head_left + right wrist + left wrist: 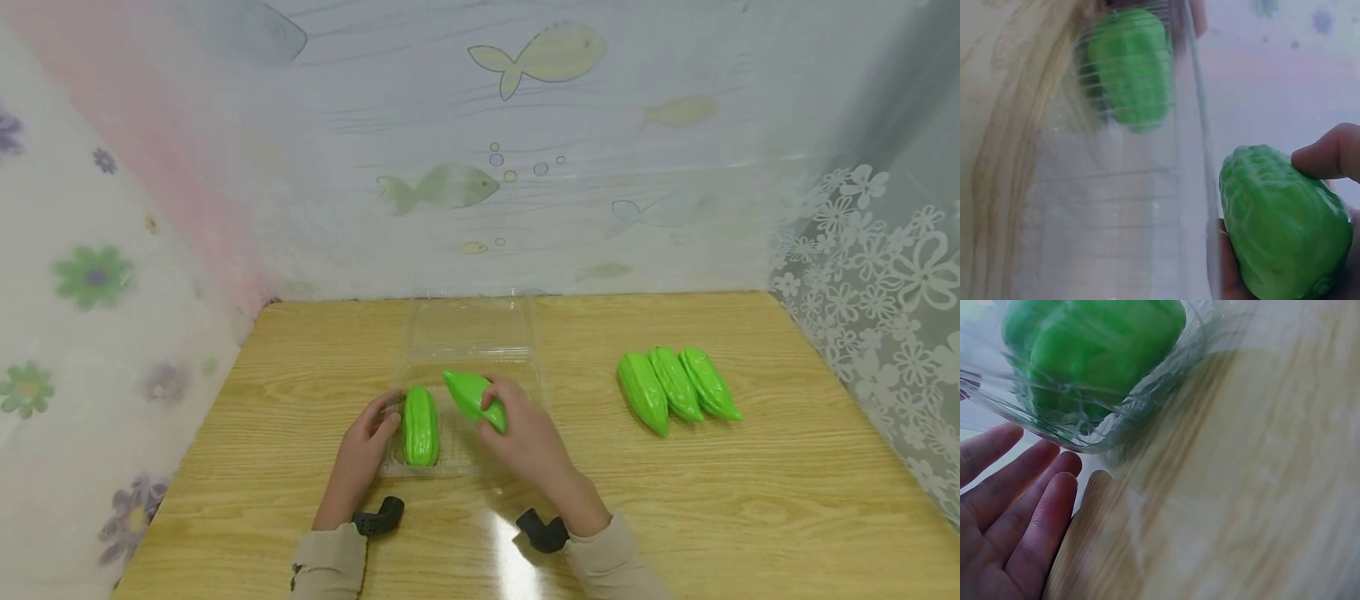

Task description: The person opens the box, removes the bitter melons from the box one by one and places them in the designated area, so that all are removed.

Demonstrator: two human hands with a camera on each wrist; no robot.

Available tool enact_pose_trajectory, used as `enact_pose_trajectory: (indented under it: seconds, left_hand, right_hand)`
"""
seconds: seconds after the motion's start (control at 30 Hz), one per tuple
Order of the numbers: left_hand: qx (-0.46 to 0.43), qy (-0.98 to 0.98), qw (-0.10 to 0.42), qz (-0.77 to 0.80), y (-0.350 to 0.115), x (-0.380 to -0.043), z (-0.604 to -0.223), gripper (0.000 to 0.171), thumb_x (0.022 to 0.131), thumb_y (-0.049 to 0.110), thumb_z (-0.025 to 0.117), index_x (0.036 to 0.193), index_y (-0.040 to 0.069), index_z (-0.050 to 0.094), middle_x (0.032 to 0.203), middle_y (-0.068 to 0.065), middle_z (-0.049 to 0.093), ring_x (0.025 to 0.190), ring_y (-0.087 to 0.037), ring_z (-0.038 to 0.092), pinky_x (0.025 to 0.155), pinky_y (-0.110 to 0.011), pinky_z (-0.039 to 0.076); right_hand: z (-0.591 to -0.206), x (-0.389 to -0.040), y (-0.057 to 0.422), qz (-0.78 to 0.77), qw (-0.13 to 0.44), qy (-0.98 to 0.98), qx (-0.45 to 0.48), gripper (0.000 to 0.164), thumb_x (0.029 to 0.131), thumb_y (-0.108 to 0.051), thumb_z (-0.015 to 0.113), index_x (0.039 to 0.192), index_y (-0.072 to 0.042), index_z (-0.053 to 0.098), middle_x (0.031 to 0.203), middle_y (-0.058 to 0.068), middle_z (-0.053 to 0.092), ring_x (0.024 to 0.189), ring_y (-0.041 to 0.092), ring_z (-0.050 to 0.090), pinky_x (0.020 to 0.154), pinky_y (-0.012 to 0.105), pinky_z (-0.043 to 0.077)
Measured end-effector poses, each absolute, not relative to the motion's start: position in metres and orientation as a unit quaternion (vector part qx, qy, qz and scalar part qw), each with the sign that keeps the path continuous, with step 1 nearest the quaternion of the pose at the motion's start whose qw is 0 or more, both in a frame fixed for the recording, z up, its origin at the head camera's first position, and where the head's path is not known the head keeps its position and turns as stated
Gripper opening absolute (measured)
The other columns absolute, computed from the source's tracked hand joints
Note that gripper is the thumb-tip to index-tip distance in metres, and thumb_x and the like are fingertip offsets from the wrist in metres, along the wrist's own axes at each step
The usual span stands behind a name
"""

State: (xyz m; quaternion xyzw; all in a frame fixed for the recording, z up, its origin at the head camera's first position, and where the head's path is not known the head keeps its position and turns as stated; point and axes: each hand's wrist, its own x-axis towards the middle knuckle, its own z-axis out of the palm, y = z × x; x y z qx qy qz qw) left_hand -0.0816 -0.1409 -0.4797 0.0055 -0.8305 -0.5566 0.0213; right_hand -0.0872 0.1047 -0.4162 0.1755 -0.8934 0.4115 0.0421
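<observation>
A clear plastic clamshell box (468,462) lies on the table with its lid (471,327) folded back toward the wall. Inside its left part rests one glossy green bitter melon (421,427), lengthwise; the right wrist view shows this melon (1132,69) through the clear wall. My left hand (367,446) is at the box's left side, its fingers (1038,515) fairly straight and right at the plastic edge. Over the right part of the box, my right hand (525,433) grips a second bitter melon (1282,225) between thumb and fingers, its pointed end aimed up and left.
Three more green bitter melons (675,387) lie side by side on the wooden table (750,500), right of the box. A fish-patterned sheet (420,125) hangs behind the table. Black curved wrist devices (380,517) sit by both wrists.
</observation>
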Motion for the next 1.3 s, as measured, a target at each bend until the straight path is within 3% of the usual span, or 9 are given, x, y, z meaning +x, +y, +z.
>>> enact_pose_trajectory:
  seconds: [0.13,0.3,0.43,0.8,1.03,1.17,1.3]
  left_hand:
    - [0.004,-0.829,0.019,-0.559,-0.140,-0.081,-0.477,0.039,0.092,0.038,0.046,0.129,0.026,0.045,0.129,0.006,0.046,0.116,-0.019,0.044,0.095,-0.045,0.035]
    - [0.002,-0.827,0.012,-0.561,-0.134,-0.073,-0.456,0.039,0.094,0.030,0.045,0.131,0.017,0.044,0.131,-0.003,0.045,0.117,-0.024,0.043,0.096,-0.047,0.034]
    - [0.000,-0.829,0.013,-0.560,-0.132,-0.071,-0.450,0.039,0.095,0.026,0.044,0.132,0.013,0.043,0.132,-0.006,0.044,0.117,-0.026,0.042,0.095,-0.048,0.034]
    - [0.008,-0.829,0.014,-0.560,-0.142,-0.083,-0.482,0.040,0.092,0.041,0.046,0.129,0.026,0.045,0.130,0.002,0.046,0.115,-0.019,0.044,0.094,-0.046,0.036]
    - [0.010,-0.829,0.013,-0.560,-0.142,-0.081,-0.481,0.041,0.091,0.044,0.046,0.128,0.027,0.046,0.128,0.003,0.046,0.114,-0.019,0.045,0.093,-0.046,0.036]
    - [0.012,-0.830,0.011,-0.558,-0.142,-0.082,-0.481,0.040,0.091,0.043,0.045,0.127,0.028,0.046,0.128,0.004,0.047,0.114,-0.018,0.045,0.093,-0.045,0.036]
    - [0.013,-0.830,0.010,-0.557,-0.142,-0.082,-0.481,0.039,0.091,0.043,0.045,0.128,0.028,0.046,0.128,0.004,0.047,0.114,-0.019,0.045,0.094,-0.045,0.036]
  right_hand:
    - [-0.410,-0.088,0.111,0.424,0.040,-0.891,0.153,0.015,0.080,-0.024,0.059,0.091,-0.023,0.048,0.126,0.002,0.050,0.062,0.012,0.048,0.044,0.023,0.042]
    - [-0.407,-0.091,0.121,0.434,0.052,-0.890,0.129,0.013,0.082,-0.026,0.060,0.089,-0.023,0.049,0.118,0.000,0.055,0.061,0.013,0.049,0.044,0.024,0.042]
    - [-0.405,-0.096,0.131,0.445,0.057,-0.886,0.115,0.014,0.083,-0.027,0.060,0.089,-0.022,0.049,0.121,0.000,0.053,0.061,0.015,0.051,0.043,0.023,0.043]
    - [-0.403,-0.106,0.159,0.461,0.061,-0.881,0.084,0.023,0.086,-0.042,0.055,0.092,-0.022,0.046,0.127,-0.002,0.049,0.076,0.021,0.053,0.051,0.026,0.045]
    - [-0.403,-0.110,0.172,0.489,0.051,-0.869,0.062,0.030,0.085,-0.049,0.054,0.092,-0.021,0.044,0.125,0.002,0.050,0.061,0.019,0.049,0.047,0.029,0.043]
    - [-0.404,-0.113,0.179,0.492,0.051,-0.867,0.056,0.032,0.085,-0.051,0.052,0.092,-0.020,0.043,0.126,0.000,0.049,0.046,0.014,0.035,0.040,0.027,0.037]
    - [-0.406,-0.116,0.185,0.494,0.060,-0.866,0.057,0.032,0.086,-0.049,0.052,0.092,-0.018,0.043,0.127,0.000,0.049,0.047,0.015,0.030,0.039,0.029,0.034]
